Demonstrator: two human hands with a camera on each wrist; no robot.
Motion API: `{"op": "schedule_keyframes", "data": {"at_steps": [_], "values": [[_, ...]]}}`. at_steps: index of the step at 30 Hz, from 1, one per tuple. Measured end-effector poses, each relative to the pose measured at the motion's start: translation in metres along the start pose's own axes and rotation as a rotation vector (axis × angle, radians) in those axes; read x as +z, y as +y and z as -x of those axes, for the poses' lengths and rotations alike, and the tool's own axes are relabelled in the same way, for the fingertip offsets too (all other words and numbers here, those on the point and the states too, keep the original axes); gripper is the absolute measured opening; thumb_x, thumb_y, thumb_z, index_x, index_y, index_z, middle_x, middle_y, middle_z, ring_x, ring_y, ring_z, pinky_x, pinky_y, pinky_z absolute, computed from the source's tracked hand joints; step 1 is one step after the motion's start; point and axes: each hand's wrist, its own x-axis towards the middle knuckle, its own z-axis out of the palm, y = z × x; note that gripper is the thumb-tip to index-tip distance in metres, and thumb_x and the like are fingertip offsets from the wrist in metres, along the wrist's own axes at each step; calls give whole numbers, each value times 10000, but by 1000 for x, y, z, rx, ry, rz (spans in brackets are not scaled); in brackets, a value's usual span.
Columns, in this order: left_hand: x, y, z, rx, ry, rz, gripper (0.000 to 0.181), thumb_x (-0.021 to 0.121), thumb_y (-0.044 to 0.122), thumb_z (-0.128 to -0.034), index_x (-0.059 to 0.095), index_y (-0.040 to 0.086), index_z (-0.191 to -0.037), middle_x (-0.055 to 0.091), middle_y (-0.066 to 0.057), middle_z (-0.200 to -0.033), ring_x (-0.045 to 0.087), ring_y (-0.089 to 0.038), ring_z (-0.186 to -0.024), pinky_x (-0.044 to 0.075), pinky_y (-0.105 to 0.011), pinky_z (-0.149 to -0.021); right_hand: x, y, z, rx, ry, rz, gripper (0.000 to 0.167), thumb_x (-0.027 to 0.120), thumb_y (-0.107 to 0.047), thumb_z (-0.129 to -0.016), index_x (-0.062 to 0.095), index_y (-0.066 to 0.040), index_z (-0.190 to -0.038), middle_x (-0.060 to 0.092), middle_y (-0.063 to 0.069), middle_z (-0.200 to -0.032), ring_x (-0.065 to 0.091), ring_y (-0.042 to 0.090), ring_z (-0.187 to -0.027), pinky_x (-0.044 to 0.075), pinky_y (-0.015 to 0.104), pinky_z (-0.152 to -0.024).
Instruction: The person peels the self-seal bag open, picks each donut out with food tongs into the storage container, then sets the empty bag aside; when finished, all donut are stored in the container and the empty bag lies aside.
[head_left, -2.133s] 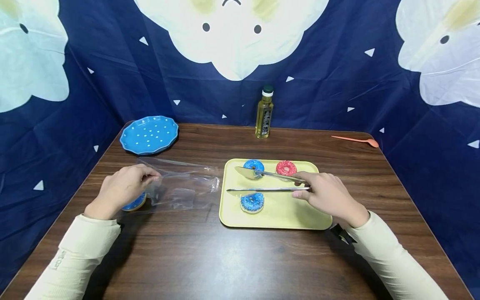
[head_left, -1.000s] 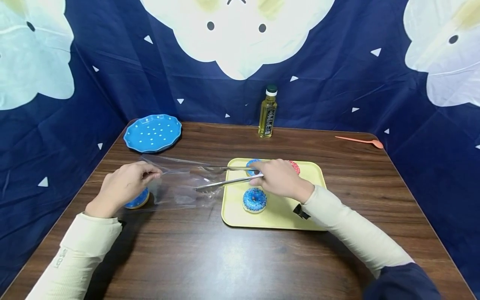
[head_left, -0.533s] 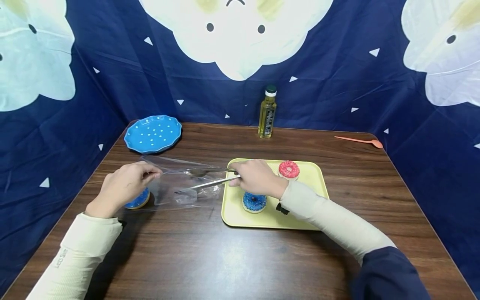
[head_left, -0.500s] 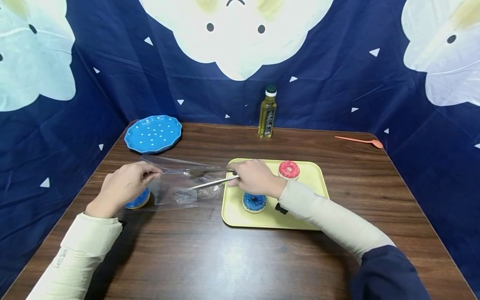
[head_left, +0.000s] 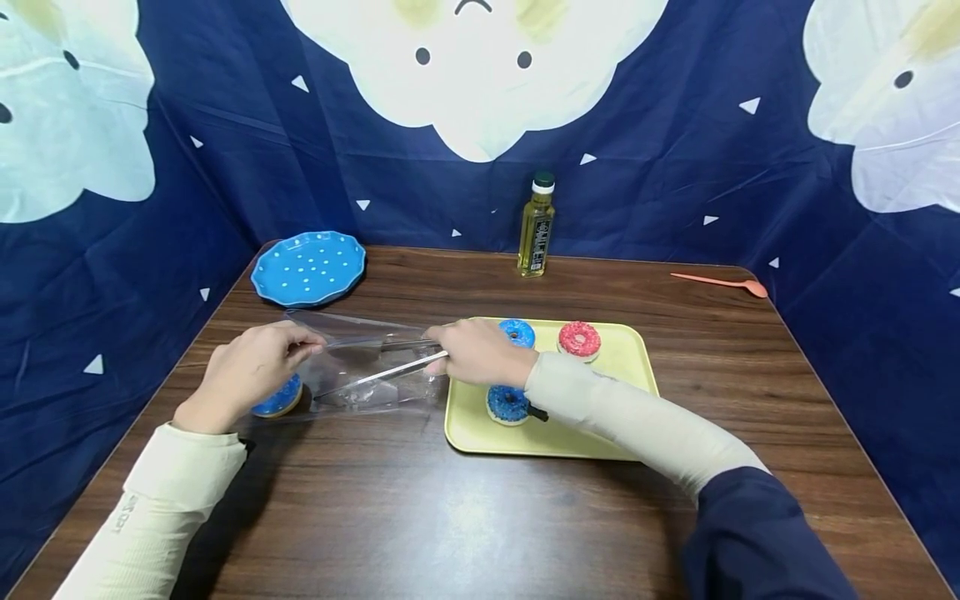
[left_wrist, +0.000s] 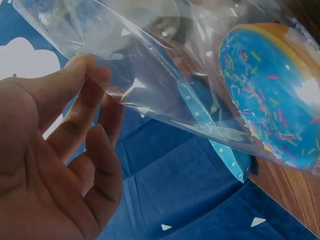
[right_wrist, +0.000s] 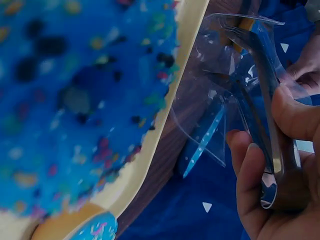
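Note:
My left hand (head_left: 251,371) pinches the edge of a clear plastic bag (head_left: 360,358) between thumb and fingertips, near the table's left side. The right hand (head_left: 480,354) grips metal tongs (head_left: 393,368), whose two arms are spread apart and point left; they appear to reach inside the bag. A blue-iced doughnut (left_wrist: 270,95) with sprinkles shows close by in the left wrist view; whether it lies in the bag or behind it I cannot tell. Under and around my right wrist, two blue doughnuts, one at the front (head_left: 507,403) and one at the back (head_left: 517,332), sit on a yellow tray (head_left: 592,429).
A red doughnut (head_left: 579,340) lies at the tray's back right. Behind the bag stands a blue dotted plate (head_left: 309,268). An oil bottle (head_left: 536,227) is upright at the table's back edge, and an orange spoon (head_left: 723,283) lies at the far right.
The right hand has carried the tongs leftward from over the tray, so their tips now reach well along the bag. My left hand keeps its pinch, almost still.

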Motion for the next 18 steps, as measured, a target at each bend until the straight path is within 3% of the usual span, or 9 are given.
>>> {"op": "schedule_keyframes", "data": {"at_steps": [4,9,18], "values": [[0,0,0,11,9,4,186,666,269,-990,777,151,-1082,733,-94,-1058,700,-321,-891,510,-499,-563,3,-4,-8,13,-35,-33,540,696,-413,-947,614,-83,-1367,721,71,-1153,630,148,-684,494,332,-557],[-1,-1,-2,25,23,4,170,682,249,-980,779,140,-1066,733,-73,-990,684,-238,-789,470,-390,-496,6,-10,-16,6,-50,-44,550,685,-426,-954,604,-92,-1384,720,63,-1161,688,170,-822,540,358,-703],[-3,0,-1,3,7,8,183,672,267,-986,778,145,-1072,733,-79,-1003,685,-252,-790,459,-394,-483,15,-16,-30,16,-63,-77,562,681,-428,-953,581,-124,-1416,705,39,-1204,686,187,-1012,535,347,-788]]}}
